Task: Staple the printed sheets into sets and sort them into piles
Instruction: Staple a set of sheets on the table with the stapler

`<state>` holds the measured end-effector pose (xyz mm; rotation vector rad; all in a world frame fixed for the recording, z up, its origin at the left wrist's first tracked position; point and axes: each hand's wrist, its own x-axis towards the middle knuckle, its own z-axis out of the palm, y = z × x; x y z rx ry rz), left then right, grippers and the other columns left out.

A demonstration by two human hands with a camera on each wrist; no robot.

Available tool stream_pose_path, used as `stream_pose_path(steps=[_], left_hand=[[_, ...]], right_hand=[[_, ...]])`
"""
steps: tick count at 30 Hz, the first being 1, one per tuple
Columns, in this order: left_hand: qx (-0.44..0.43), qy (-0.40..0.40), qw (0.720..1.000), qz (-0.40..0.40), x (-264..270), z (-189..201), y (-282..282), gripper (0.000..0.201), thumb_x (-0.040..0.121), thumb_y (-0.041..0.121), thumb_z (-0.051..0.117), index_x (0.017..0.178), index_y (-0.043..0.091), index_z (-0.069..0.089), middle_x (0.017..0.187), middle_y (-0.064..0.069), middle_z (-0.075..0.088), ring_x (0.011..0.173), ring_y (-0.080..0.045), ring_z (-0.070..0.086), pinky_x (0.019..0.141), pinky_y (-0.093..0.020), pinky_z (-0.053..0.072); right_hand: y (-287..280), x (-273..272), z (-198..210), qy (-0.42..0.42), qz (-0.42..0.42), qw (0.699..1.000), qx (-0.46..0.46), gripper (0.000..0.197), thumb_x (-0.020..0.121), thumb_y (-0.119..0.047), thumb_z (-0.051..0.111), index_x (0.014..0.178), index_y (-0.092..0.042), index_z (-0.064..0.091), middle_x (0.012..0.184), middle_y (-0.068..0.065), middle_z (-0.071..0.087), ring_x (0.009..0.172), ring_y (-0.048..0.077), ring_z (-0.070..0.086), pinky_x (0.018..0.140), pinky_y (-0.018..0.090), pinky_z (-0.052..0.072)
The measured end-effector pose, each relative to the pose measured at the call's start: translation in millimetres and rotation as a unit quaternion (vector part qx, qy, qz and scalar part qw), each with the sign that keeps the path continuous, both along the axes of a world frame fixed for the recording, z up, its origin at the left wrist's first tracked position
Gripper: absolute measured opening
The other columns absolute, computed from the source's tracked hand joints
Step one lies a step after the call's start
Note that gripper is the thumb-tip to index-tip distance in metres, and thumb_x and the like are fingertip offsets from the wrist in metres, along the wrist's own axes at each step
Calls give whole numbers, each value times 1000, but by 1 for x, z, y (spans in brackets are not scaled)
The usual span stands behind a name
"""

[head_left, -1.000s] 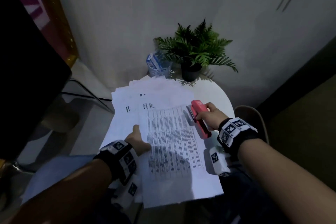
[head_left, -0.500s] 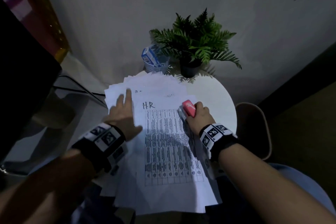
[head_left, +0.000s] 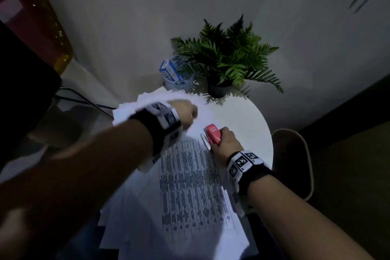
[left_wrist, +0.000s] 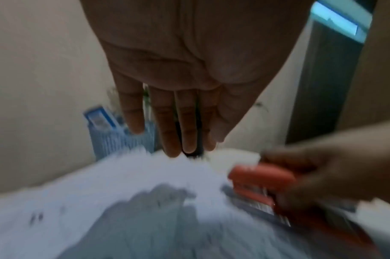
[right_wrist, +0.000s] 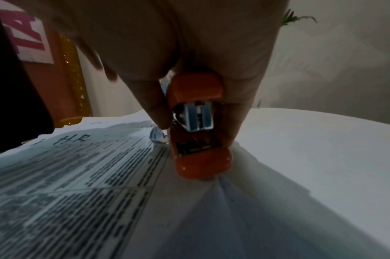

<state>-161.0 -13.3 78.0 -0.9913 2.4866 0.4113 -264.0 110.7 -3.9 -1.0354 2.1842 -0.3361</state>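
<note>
The printed sheets (head_left: 190, 186) lie in a loose stack on a round white table (head_left: 249, 120), overhanging its near edge, the top sheet covered in a dense table of text. The right hand (head_left: 226, 143) is wrapped round a red stapler (head_left: 213, 136), thumb on one side and fingers on the other, with the stapler sitting on the top sheet's right edge near its far corner. The left hand (head_left: 183, 115) is above the far part of the stack, at about ten o'clock from the stapler; the left wrist view shows its palm flat and its fingers (left_wrist: 169, 126) straight and close together, holding nothing. Whether they touch the paper cannot be told through the blur. At twelve o'clock, beyond the sheets, stand a potted fern (head_left: 225, 59) and a blue box (head_left: 169, 73).
</note>
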Motion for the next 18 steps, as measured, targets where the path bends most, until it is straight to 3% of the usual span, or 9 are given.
stream_pose_path(steps=[4, 6, 9, 12, 18], left_hand=[[62, -76, 995, -21, 4, -62, 19, 51, 93, 13, 49, 142, 21, 37, 152, -2, 28, 135, -24, 33, 110, -38, 31], [46, -70, 996, -43, 13, -77, 23, 57, 94, 13, 47, 146, 25, 26, 157, 3, 15, 138, -26, 25, 110, -42, 32], [24, -49, 997, -48, 24, -87, 28, 65, 95, 13, 45, 148, 34, 12, 157, 14, 4, 138, -25, 21, 103, -42, 38], [11, -34, 998, -54, 28, -92, 33, 70, 96, 13, 44, 147, 42, 5, 156, 21, 1, 138, -23, 21, 95, -39, 42], [14, -25, 998, -63, 27, -95, 30, 71, 94, 17, 46, 145, 45, 6, 155, 24, 2, 134, -22, 21, 93, -38, 42]], right_hand=[[-6, 0, -5, 16, -45, 999, -2, 38, 94, -27, 49, 121, -3, 39, 117, 18, 48, 101, 35, 55, 78, 34, 40], [-7, -1, -9, 36, -39, 999, -9, 41, 95, -34, 47, 121, -2, 40, 115, 17, 50, 100, 35, 56, 77, 34, 41], [-7, -2, -14, 41, -21, 999, 8, 37, 95, -29, 48, 122, -6, 38, 113, 16, 52, 99, 35, 57, 74, 33, 39], [-9, -2, -16, 35, 0, 998, 43, 37, 92, -23, 49, 124, -9, 35, 114, 16, 51, 103, 35, 57, 75, 32, 37], [-11, 4, -20, 73, 7, 997, 39, 33, 98, -29, 42, 124, -11, 33, 111, 17, 52, 97, 35, 58, 71, 34, 37]])
